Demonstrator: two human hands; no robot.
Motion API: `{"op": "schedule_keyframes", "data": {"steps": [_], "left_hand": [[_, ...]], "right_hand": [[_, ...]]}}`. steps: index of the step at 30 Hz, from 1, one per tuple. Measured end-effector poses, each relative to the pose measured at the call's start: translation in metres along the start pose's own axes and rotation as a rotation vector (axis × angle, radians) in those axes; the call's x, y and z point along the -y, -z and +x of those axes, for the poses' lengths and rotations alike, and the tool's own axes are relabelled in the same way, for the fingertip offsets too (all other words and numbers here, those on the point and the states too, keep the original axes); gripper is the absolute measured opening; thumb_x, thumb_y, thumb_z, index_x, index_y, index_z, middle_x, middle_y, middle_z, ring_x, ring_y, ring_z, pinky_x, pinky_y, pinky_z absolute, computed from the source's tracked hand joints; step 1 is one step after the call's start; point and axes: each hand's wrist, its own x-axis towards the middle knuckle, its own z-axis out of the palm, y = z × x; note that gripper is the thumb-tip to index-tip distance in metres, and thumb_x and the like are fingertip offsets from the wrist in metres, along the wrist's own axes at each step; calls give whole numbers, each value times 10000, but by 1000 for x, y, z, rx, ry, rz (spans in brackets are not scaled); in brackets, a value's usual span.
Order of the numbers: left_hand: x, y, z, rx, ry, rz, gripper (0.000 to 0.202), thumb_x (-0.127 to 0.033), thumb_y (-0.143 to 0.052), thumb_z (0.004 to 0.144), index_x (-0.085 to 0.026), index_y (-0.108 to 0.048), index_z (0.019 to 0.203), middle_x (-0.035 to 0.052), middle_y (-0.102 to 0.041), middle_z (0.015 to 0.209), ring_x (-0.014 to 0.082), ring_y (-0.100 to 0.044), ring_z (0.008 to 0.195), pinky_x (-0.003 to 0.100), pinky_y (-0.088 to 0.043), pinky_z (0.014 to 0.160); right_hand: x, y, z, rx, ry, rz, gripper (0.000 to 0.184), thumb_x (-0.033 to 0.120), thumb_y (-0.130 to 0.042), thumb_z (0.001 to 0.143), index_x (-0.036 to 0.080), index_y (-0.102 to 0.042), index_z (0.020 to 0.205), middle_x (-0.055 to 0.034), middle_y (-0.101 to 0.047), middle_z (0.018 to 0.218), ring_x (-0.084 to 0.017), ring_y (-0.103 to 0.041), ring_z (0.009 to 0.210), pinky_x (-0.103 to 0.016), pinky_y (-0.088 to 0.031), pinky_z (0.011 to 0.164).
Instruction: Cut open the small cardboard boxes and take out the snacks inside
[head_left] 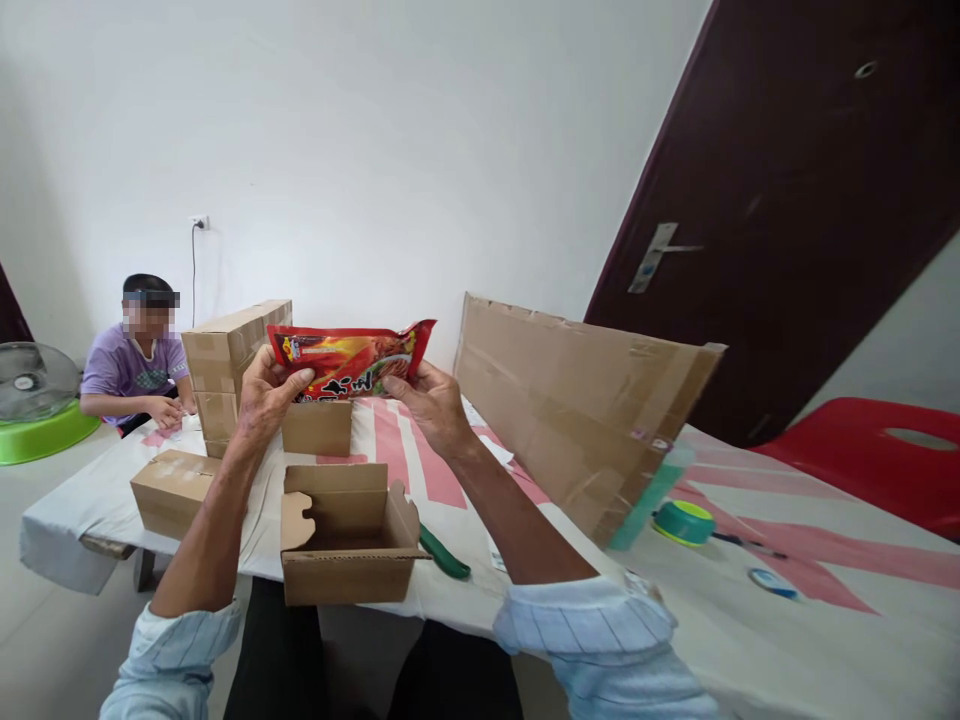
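Up in front of me I hold a red printed food packet [349, 360] level between both hands. My left hand [271, 390] pinches its left end, thumb on the front. At the other end, my right hand [431, 400] grips the packet with its thumb across the printed picture. Below it, an open cardboard box [349, 580] sits at the table's near edge with its flaps up; its inside is dark and I cannot make out any contents. Behind that box is another small cardboard box [316, 430], partly hidden by the packet.
A closed carton [176, 490] and stacked cartons [225, 370] stand left, a person [139, 370] beyond them. A large cardboard panel [570, 400] leans on the right. A green-handled tool [446, 553], tape roll [684, 522] and red chair [862, 450] are also around.
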Motion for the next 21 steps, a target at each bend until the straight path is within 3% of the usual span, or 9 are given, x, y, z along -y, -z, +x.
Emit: {"op": "schedule_keyframes", "data": {"steps": [4, 8, 12, 15, 18, 21], "left_hand": [[-9, 3, -2, 182, 58, 54, 655, -408, -1015, 625, -195, -698, 1157, 85, -798, 1117, 300, -774, 1069, 387, -646, 910], [8, 17, 1, 142, 49, 147, 549, -395, -1018, 602, -154, -760, 1023, 79, -821, 989, 289, -789, 951, 397, -653, 882], [41, 46, 9, -32, 11, 140, 527, -381, -1022, 560, -176, -765, 972, 58, -823, 939, 247, -776, 880, 365, -641, 843], [73, 74, 7, -122, 75, 120, 529, -341, -1019, 537, -177, -759, 967, 59, -817, 956, 218, -763, 870, 339, -623, 848], [110, 95, -10, -174, 229, 148, 550, -323, -1015, 529, -176, -755, 991, 65, -817, 1006, 210, -756, 915, 336, -609, 899], [147, 106, -37, -202, 361, 169, 594, -363, -1017, 519, -169, -747, 1011, 79, -821, 1039, 231, -757, 969, 364, -601, 944]], "right_hand": [[2, 0, -2, -30, 85, -52, 406, 505, -844, 796, 215, -785, 1074, -58, -806, 1078, -246, -724, 1008, -425, -597, 961], [-20, 11, -10, 53, -1, -119, 463, 532, -824, 804, 203, -785, 1128, -86, -800, 1155, -269, -727, 1077, -457, -580, 1008], [-55, 38, -31, 118, -268, -329, 557, 527, -894, 713, 188, -790, 1142, -141, -793, 1191, -305, -733, 1069, -477, -606, 926], [-73, 54, -56, 272, -467, -383, 492, 511, -917, 672, 165, -816, 1006, -134, -816, 1026, -303, -745, 939, -452, -612, 838], [-81, 57, -77, 413, -583, -309, 420, 527, -868, 719, 157, -823, 913, -97, -805, 884, -288, -726, 845, -420, -590, 789], [-84, 55, -86, 429, -629, -224, 394, 528, -793, 780, 163, -819, 925, -79, -799, 900, -273, -706, 858, -389, -560, 790]]}}
